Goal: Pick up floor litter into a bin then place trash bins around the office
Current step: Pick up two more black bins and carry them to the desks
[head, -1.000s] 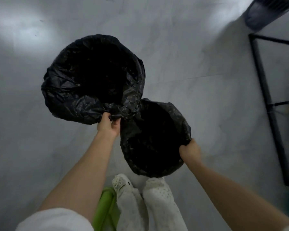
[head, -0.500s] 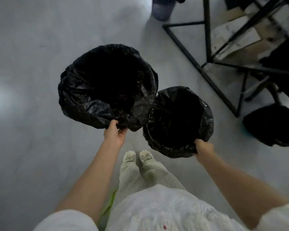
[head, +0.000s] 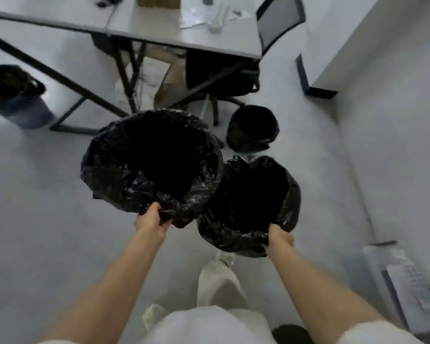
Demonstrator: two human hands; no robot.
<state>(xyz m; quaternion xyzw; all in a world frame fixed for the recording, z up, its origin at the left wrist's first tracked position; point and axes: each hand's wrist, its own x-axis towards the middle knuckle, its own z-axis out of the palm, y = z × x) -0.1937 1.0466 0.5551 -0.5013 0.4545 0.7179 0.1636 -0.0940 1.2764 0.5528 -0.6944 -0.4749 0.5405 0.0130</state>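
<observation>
I carry two bins lined with black plastic bags above the floor. My left hand (head: 152, 223) grips the near rim of the larger bin (head: 114, 180). My right hand (head: 278, 238) grips the near rim of the smaller bin (head: 292, 207), which touches the larger one's right side. Their dark insides hide any contents. A third black-lined bin (head: 252, 141) stands on the floor just beyond them, by the office chair. A fourth bin (head: 15, 98), bluish with a black liner, stands at the far left.
A grey desk (head: 159, 33) on black legs spans the top, with papers and a cardboard box on it. A black office chair (head: 221, 75) is tucked under it. A white wall (head: 382, 70) runs along the right. A clear box (head: 407, 281) lies at lower right.
The view has swung toward the desk, which now fills the top, and the floor bin by the chair is nearer. Both hands keep the same grip on the two bins.
</observation>
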